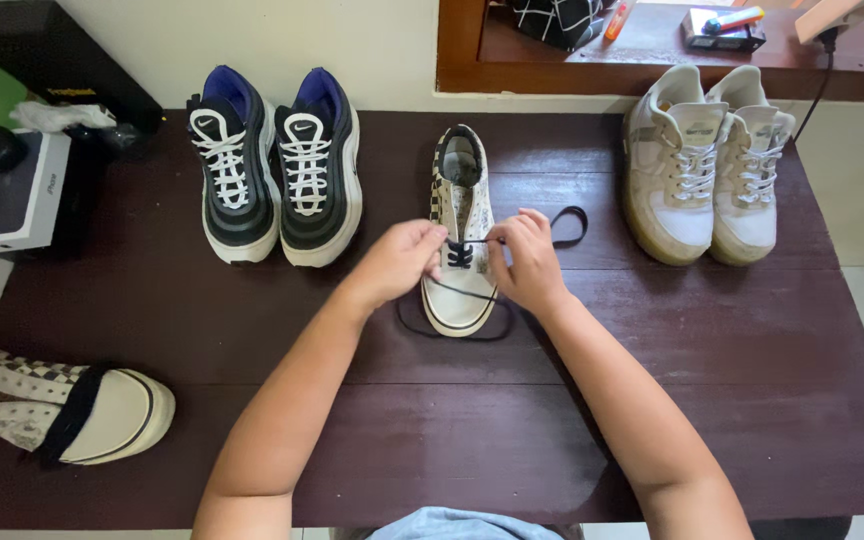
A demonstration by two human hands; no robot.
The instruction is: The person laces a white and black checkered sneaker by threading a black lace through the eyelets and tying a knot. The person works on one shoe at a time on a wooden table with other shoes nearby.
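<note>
A cream low-top sneaker [460, 190] with a checkered trim lies in the middle of the dark wooden table [732, 400], toe toward me. A black lace [568, 226] runs through its lower eyelets and loops out on both sides. My left hand [402, 262] pinches the lace at the shoe's left side. My right hand [524, 262] pinches the lace at the right side, fingers closed on it. Both hands rest over the front half of the shoe and hide part of it.
A black and white pair of running shoes [274, 165] stands at the back left, a white pair [708, 165] at the back right. The matching cream sneaker [72, 408] lies at the front left edge. A white box [14, 192] sits at the far left.
</note>
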